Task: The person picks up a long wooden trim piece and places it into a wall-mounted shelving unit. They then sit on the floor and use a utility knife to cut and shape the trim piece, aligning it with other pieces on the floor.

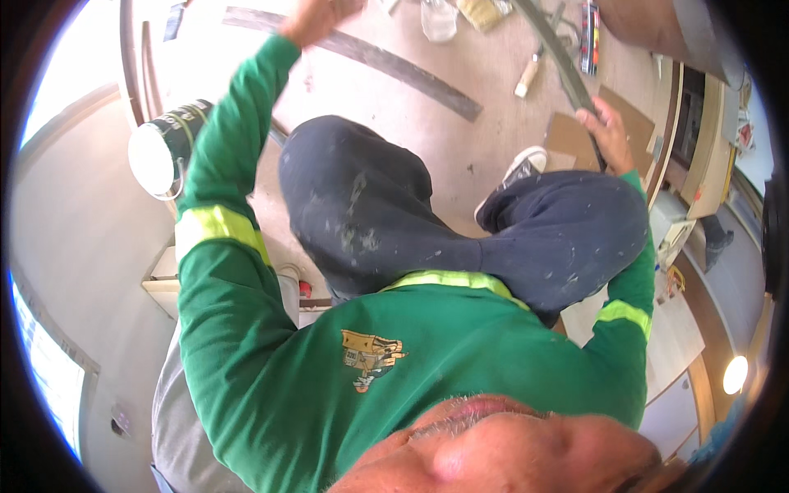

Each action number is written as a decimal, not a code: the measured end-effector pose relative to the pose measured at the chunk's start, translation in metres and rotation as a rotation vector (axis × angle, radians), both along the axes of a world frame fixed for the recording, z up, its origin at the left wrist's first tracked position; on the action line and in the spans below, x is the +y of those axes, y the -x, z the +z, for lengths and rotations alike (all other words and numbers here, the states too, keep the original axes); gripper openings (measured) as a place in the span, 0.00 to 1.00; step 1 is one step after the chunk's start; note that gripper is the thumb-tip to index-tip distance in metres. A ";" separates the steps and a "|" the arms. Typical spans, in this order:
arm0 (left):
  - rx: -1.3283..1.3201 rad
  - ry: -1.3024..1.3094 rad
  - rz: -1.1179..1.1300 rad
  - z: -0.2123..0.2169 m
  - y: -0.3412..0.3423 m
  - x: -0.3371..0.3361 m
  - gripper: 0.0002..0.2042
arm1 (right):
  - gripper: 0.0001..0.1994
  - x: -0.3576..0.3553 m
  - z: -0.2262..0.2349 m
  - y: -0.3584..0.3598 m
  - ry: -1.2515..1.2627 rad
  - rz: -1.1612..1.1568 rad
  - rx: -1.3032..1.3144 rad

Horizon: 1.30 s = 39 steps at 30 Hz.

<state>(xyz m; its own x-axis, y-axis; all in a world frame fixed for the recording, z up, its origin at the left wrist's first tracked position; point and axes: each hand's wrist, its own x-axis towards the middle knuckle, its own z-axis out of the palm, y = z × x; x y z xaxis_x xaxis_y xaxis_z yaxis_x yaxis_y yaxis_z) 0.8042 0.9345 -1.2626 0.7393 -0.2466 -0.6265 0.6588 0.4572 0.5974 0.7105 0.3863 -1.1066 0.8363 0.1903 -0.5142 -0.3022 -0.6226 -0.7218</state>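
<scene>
Stretching the bare left hand [316,20] far forward from a green fabric sleeve [246,123]; cannot tell whether empty or holding, being cut off by the upper edge of view. Grasping with the right hand [606,131] a long, narrow, dark grey strip [559,57], slanting forward and left from the grip. Having, near the left hand, a flat, streaked, dark grey board [403,74]; beside the right hand, smooth brown cardboard [633,111]; ahead, a black-and-red cylindrical tube [590,41].
</scene>
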 end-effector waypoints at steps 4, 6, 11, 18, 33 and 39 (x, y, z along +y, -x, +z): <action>-0.206 0.006 0.160 -0.006 -0.114 -0.026 0.30 | 0.21 0.001 -0.010 -0.007 -0.053 0.024 -0.039; -0.250 -0.043 0.242 -0.036 -0.159 0.014 0.13 | 0.21 0.010 -0.011 -0.018 -0.086 0.047 -0.049; -0.309 -0.081 0.144 -0.012 -0.183 -0.012 0.08 | 0.24 -0.037 -0.057 0.024 -0.005 -0.115 0.134; -0.167 0.161 -0.053 0.051 -0.100 -0.066 0.20 | 0.25 -0.034 -0.038 0.043 -0.135 -0.189 0.149; -1.008 -1.345 -0.537 0.090 -0.218 -0.052 0.12 | 0.27 -0.041 -0.110 0.060 0.342 -0.069 0.066; -1.219 -1.109 -1.238 -0.006 0.035 -0.119 0.40 | 0.35 -0.041 -0.142 0.062 0.291 -0.031 -0.073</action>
